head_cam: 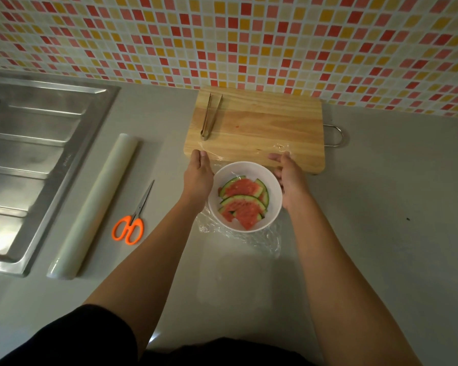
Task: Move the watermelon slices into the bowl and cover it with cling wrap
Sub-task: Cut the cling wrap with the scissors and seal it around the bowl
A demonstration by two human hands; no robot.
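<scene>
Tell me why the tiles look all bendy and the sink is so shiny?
Head view: the wide-angle lens bends the tiled wall and stretches the edges; head view again, dim light leaves the corners dark, pale glare sits on the steel sink, and the cling wrap glints below the bowl.

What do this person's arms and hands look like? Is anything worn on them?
The left hand and right hand are bare: no gloves, rings or watch show. A short black sleeve covers the left upper arm; no sleeve shows on the right arm.
</scene>
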